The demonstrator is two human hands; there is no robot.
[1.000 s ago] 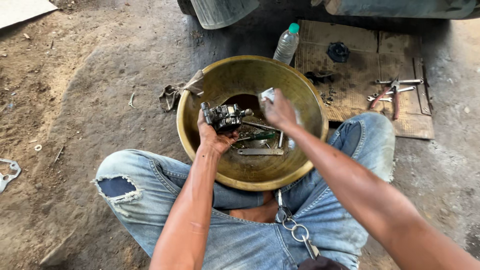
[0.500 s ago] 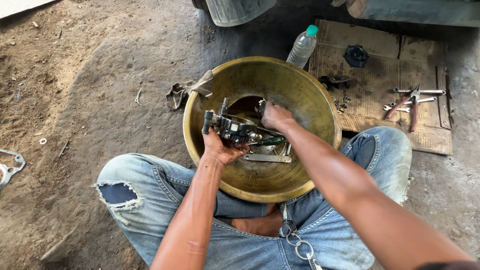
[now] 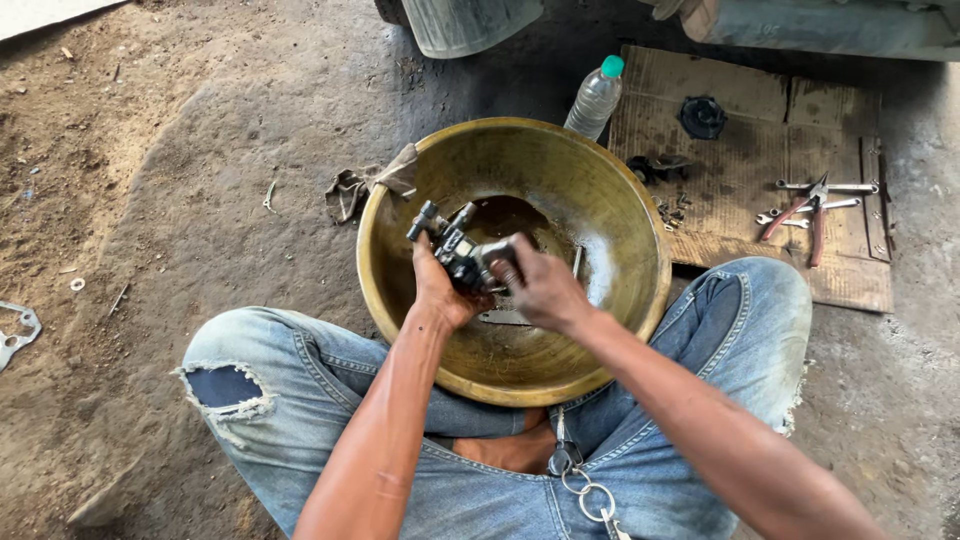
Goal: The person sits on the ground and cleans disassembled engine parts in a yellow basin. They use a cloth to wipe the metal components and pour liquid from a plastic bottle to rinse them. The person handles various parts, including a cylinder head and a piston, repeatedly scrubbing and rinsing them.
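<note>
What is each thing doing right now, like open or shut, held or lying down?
Metal part: held over the basin by both hands.
Left hand: gripping the part.
Right hand: gripping the part.
Basin: upright on ground.
Bottle: standing, capped.
Pliers: lying on cardboard.
Rag: draped at basin rim.

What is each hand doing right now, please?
Left hand: closed on the dark metal part, above the brass bowl.
Right hand: closed on the same part.
</note>
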